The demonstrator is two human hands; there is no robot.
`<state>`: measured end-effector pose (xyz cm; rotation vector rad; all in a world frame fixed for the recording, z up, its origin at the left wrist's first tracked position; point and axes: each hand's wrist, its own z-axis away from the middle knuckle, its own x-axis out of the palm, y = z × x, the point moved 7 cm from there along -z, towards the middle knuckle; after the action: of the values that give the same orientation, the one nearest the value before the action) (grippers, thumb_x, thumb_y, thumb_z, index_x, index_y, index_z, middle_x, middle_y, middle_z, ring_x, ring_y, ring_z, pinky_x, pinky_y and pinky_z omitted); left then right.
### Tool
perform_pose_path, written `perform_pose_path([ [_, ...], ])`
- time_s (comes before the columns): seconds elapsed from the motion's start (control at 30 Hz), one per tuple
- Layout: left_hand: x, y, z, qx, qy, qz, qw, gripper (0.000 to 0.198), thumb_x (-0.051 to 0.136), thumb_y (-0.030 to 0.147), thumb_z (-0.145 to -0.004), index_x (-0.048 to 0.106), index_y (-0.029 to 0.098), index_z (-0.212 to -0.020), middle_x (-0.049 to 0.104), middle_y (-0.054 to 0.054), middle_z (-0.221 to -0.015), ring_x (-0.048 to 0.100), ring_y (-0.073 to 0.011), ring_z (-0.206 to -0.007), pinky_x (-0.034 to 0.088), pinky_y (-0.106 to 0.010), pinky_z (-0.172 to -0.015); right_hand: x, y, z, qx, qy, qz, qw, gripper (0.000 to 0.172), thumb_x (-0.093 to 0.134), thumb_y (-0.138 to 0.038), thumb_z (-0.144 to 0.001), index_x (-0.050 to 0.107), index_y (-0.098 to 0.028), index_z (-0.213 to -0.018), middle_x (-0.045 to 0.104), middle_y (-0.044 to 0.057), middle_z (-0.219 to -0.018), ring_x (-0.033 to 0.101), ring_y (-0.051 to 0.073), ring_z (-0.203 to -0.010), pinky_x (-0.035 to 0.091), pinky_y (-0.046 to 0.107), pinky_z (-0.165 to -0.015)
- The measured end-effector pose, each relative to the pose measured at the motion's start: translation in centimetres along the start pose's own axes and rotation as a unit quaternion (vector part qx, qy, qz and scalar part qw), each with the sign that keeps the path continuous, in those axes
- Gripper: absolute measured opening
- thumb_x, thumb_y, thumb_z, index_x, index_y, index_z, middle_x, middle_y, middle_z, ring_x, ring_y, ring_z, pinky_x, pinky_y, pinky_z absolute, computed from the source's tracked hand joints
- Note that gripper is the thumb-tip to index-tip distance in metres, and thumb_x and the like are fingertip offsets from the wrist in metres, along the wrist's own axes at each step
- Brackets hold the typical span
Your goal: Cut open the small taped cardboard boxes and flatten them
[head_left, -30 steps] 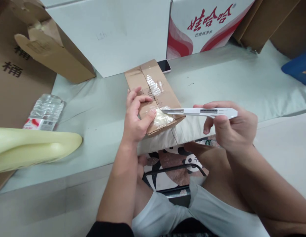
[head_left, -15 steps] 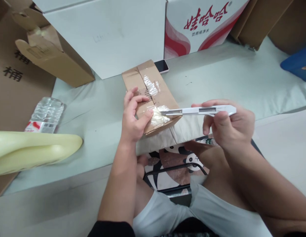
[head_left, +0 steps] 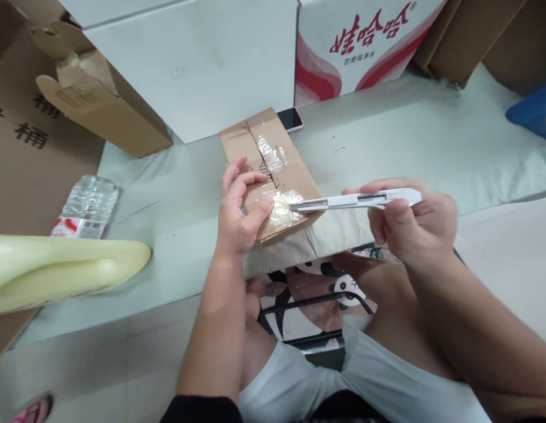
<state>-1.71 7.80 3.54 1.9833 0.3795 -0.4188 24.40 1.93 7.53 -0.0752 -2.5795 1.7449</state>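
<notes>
A small brown cardboard box (head_left: 295, 170) lies on the pale green covered surface, with clear tape (head_left: 284, 211) along its top seam and over its near end. My left hand (head_left: 242, 205) grips the box by its left side, thumb on the taped near end and fingers spread over the top. In my right hand (head_left: 416, 220) is a white utility knife (head_left: 370, 200), held between thumb and fingers with its blade out. The blade's tip meets the tape close to my left thumb; whether it has gone through I cannot tell.
Behind the box lie a phone (head_left: 290, 119) and large white cartons (head_left: 238, 64). On the left are an open cardboard carton (head_left: 118, 111), a clear plastic bottle (head_left: 90, 202) and a pale yellow object (head_left: 70, 270). Something blue (head_left: 535, 114) sits at far right.
The view has shifted slightly. The knife's tip stays at the tape, and my left hand keeps its place on the box. A pink slipper has come into view at the lower left.
</notes>
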Motion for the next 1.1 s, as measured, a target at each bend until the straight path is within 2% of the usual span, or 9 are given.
perform_pose_path([
  [0.13, 0.0, 0.0, 0.1, 0.006, -0.007, 0.003, 1.000, 0.039, 0.069, 0.058, -0.089, 0.068, 0.028, -0.114, 0.047, -0.009, -0.158, 0.039, -0.0375, -0.155, 0.034, -0.059, -0.128, -0.6, -0.9, 0.0, -0.038, 0.020, 0.037, 0.998, 0.029, 0.069, -0.045, -0.097, 0.082, -0.020, -0.103, 0.082, 0.009, -0.087, 0.050, 0.006, -0.037, 0.039, 0.021, -0.032],
  [0.3, 0.1, 0.4, 0.2, 0.008, -0.004, -0.008, 1.000, 0.033, 0.069, 0.051, -0.091, 0.068, 0.028, -0.114, 0.049, -0.009, -0.157, 0.038, -0.0358, -0.155, 0.027, -0.059, -0.132, -1.7, -1.4, -0.3, -0.081, 0.052, 0.033, 0.995, 0.027, 0.073, -0.044, -0.095, 0.084, -0.020, -0.097, 0.082, 0.011, -0.085, 0.042, 0.005, -0.034, 0.029, 0.021, -0.028],
  [0.47, 0.3, 0.4, 0.2, 0.006, 0.001, 0.001, 1.000, 0.029, 0.068, 0.046, -0.091, 0.068, 0.027, -0.113, 0.047, -0.009, -0.157, 0.039, -0.0362, -0.154, 0.033, -0.058, -0.129, -0.7, 0.0, -0.4, -0.011, -0.009, 0.007, 1.000, 0.023, 0.071, -0.041, -0.097, 0.082, -0.023, -0.104, 0.083, 0.010, -0.095, 0.045, 0.005, -0.036, 0.031, 0.020, -0.029],
  [0.53, 0.2, 0.4, 0.1, 0.006, 0.006, 0.004, 1.000, 0.029, 0.068, 0.046, -0.090, 0.068, 0.026, -0.112, 0.047, -0.009, -0.157, 0.039, -0.0366, -0.154, 0.034, -0.058, -0.129, -0.3, 0.0, -0.2, -0.010, -0.026, 0.000, 1.000, 0.022, 0.069, -0.040, -0.098, 0.081, -0.023, -0.106, 0.083, 0.010, -0.100, 0.045, 0.004, -0.036, 0.031, 0.020, -0.029],
  [0.67, 0.2, 0.3, 0.0, 0.002, 0.003, 0.004, 1.000, 0.031, 0.069, 0.049, -0.090, 0.068, 0.026, -0.111, 0.048, -0.009, -0.157, 0.040, -0.0366, -0.154, 0.037, -0.057, -0.127, -0.7, -0.9, -0.1, -0.044, -0.004, 0.037, 0.998, 0.022, 0.069, -0.040, -0.098, 0.083, -0.023, -0.104, 0.083, 0.009, -0.096, 0.048, 0.005, -0.037, 0.035, 0.021, -0.031],
  [0.83, 0.3, 0.4, 0.1, -0.002, 0.005, -0.001, 1.000, 0.031, 0.069, 0.049, -0.090, 0.067, 0.026, -0.111, 0.049, -0.009, -0.155, 0.041, -0.0359, -0.153, 0.037, -0.057, -0.127, -1.6, -1.3, -0.2, -0.077, 0.033, 0.015, 0.996, 0.020, 0.073, -0.041, -0.095, 0.084, -0.024, -0.100, 0.083, 0.008, -0.088, 0.044, 0.006, -0.033, 0.029, 0.023, -0.028],
  [0.97, 0.2, 0.3, 0.1, -0.007, 0.009, 0.002, 1.000, 0.030, 0.069, 0.049, -0.089, 0.068, 0.026, -0.109, 0.049, -0.009, -0.155, 0.040, -0.0361, -0.154, 0.035, -0.056, -0.128, -1.5, -0.6, -0.3, -0.049, 0.035, -0.003, 0.998, 0.020, 0.074, -0.040, -0.095, 0.083, -0.024, -0.099, 0.083, 0.008, -0.091, 0.042, 0.005, -0.034, 0.027, 0.023, -0.027],
  [1.1, 0.0, 0.0, 0.1, -0.010, 0.015, 0.010, 1.000, 0.032, 0.069, 0.051, -0.089, 0.068, 0.026, -0.109, 0.047, -0.008, -0.157, 0.038, -0.0367, -0.155, 0.033, -0.057, -0.129, -1.1, 0.1, -0.3, -0.024, 0.030, -0.014, 0.999, 0.021, 0.073, -0.042, -0.095, 0.082, -0.024, -0.099, 0.083, 0.006, -0.097, 0.042, 0.004, -0.033, 0.029, 0.023, -0.027],
])
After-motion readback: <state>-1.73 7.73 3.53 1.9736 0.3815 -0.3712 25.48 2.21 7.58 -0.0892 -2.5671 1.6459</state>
